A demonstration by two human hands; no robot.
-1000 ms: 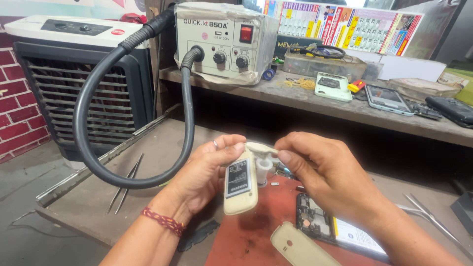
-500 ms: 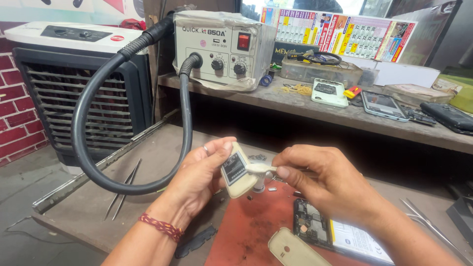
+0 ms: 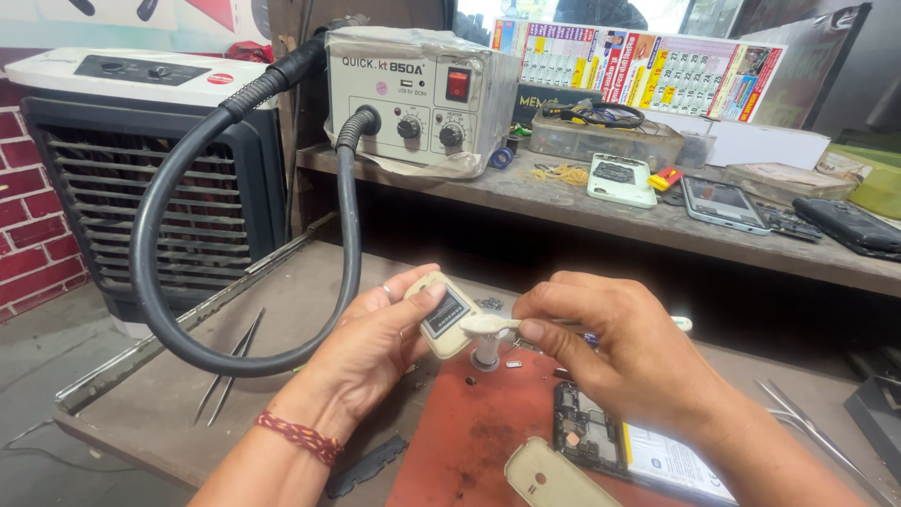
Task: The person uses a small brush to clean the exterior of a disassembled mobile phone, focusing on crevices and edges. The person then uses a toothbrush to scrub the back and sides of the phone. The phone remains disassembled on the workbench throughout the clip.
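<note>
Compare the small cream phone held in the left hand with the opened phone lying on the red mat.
The cream phone is lifted off the bench and tilted in the left hand; the opened phone lies flat on the red mat. The cream phone has a pale casing with a dark label patch showing; the opened phone is dark, with its circuit board exposed. The cream phone looks smaller. Both are rectangular handsets.
</note>
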